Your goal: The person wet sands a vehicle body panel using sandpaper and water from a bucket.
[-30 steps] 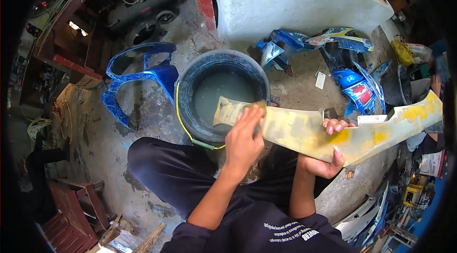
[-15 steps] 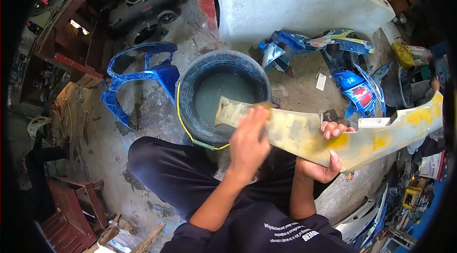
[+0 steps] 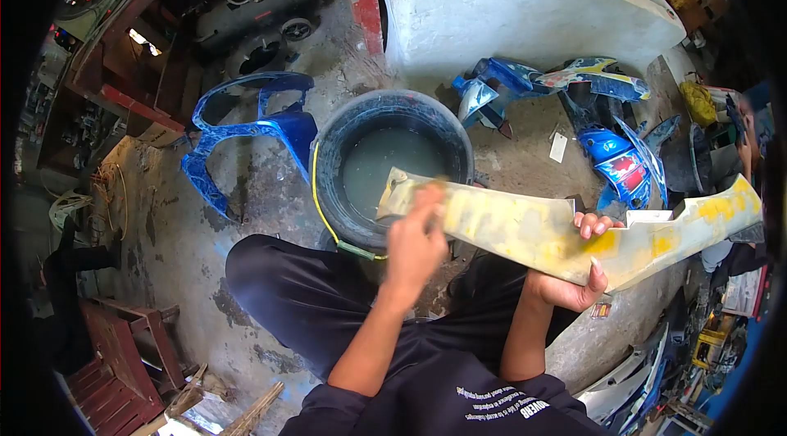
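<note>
A long, bent body panel (image 3: 525, 231), cream and grey with yellow patches, reaches from above the bucket to the far right. My right hand (image 3: 574, 284) grips it near the middle, thumb on the near face and fingers over the upper edge. My left hand (image 3: 416, 247) is pressed to the panel's left part, its fingers closed over a small yellowish-brown pad (image 3: 436, 183) that is mostly hidden and slightly blurred. Below the panel's left end stands a black bucket (image 3: 328, 137) holding cloudy water (image 3: 381, 159).
A blue plastic frame (image 3: 287, 129) lies on the concrete floor left of the bucket. Several blue fairing pieces (image 3: 619, 161) lie to the right, by a white low wall (image 3: 516, 18). A wooden chair (image 3: 123, 362) is at lower left; another person's arm (image 3: 748, 141) shows at right.
My left hand has slid left along the panel toward its end, pad still under the fingers. My right hand keeps its grip. The whole view has shifted slightly.
</note>
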`<state>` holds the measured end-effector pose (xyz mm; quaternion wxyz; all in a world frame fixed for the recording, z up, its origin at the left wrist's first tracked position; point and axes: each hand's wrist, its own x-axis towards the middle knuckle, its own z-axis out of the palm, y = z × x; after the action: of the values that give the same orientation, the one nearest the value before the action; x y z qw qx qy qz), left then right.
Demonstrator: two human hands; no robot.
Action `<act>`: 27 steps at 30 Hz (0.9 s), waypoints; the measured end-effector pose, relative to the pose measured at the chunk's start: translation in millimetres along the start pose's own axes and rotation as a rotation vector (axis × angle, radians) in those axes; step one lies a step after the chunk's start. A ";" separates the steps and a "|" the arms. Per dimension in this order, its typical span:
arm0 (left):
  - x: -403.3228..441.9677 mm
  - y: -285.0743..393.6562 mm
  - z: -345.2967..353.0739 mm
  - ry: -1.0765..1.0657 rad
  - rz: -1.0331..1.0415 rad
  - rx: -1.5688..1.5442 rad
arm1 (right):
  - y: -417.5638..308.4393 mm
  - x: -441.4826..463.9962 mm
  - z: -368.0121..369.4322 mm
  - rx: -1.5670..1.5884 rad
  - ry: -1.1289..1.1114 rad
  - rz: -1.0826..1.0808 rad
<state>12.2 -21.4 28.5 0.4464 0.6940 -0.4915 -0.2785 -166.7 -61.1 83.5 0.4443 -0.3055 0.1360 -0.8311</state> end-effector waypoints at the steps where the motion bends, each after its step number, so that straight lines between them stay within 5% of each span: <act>1: -9.8 11.4 3.9 -0.061 0.148 -0.083 | 1.2 0.6 0.9 -0.005 0.008 -0.006; 3: -23.9 36.2 8.1 -0.106 0.347 -0.118 | 1.9 1.9 1.0 -0.009 0.010 -0.010; 5: -16.6 25.1 4.2 -0.090 0.320 -0.146 | -1.1 2.7 -1.6 -0.003 -0.009 -0.025; 7: 5.1 -10.6 -0.6 -0.019 -0.063 0.021 | -3.0 2.2 -2.0 -0.003 -0.001 -0.033; 8: 10.1 -27.5 -1.0 -0.015 -0.086 0.033 | -3.1 2.5 -2.0 -0.002 0.004 -0.033; 9: 6.9 -21.6 0.7 -0.011 -0.082 0.034 | -1.7 4.7 -0.8 0.003 0.002 -0.034; 12: -21.9 14.1 5.6 -0.099 0.349 -0.051 | -3.3 2.9 -0.9 -0.044 0.017 -0.050; 16: -3.4 -10.8 -0.6 0.000 0.091 0.066 | -3.9 4.1 -3.9 -0.009 -0.007 -0.058; 20: -22.9 11.7 5.2 -0.082 0.263 -0.053 | -2.9 6.0 -0.1 -0.011 0.018 -0.055; 24: -6.6 -12.4 0.6 0.039 0.082 0.082 | -5.2 4.2 -3.2 -0.012 -0.008 -0.052; 27: -16.1 -8.2 8.1 0.005 0.158 0.014 | 2.3 5.3 -7.6 0.024 -0.026 -0.035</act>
<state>3.3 -8.3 16.8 0.4631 0.6568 -0.5457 -0.2373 -172.2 -67.1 78.4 0.4349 -0.3132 0.1150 -0.8364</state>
